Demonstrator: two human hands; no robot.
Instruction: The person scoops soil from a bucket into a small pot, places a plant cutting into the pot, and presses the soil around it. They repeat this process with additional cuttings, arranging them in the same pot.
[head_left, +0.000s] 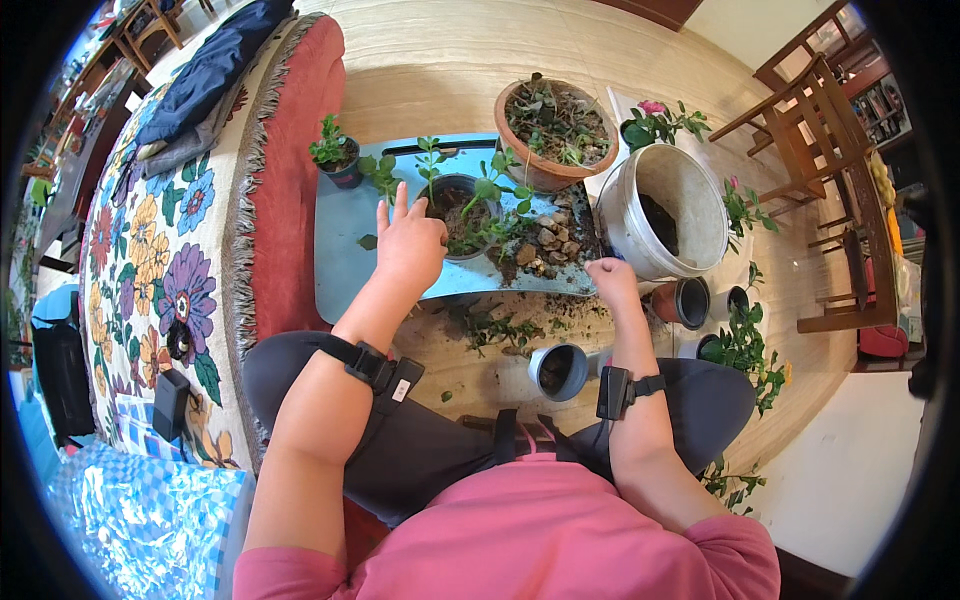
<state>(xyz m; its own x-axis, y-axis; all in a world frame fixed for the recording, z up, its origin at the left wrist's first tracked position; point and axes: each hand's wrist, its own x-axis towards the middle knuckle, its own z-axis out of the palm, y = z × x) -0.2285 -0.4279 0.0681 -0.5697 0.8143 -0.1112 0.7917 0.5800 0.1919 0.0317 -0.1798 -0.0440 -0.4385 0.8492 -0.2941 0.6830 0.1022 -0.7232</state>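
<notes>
My left hand (411, 244) is at the near left rim of a dark plastic pot (480, 180) of soil with green leafy cuttings (429, 159). Some of its fingers stretch out apart, while others curl towards the pot. Whether they pinch anything is hidden. My right hand (613, 279) is closed at the right front corner of a light blue low table (345, 262), just below a white plastic bucket (664, 214). Nothing shows in it. Between the hands, several stones (551, 240) lie in loose soil on the table.
A terracotta pot (506, 135) of soil and plants stands at the back. A small potted plant (330, 146) is at the left. Empty-looking pots (681, 301) and a grey-white pot (556, 371) stand on the floor near leaf cuttings (499, 330). A red sofa (300, 150) borders the left.
</notes>
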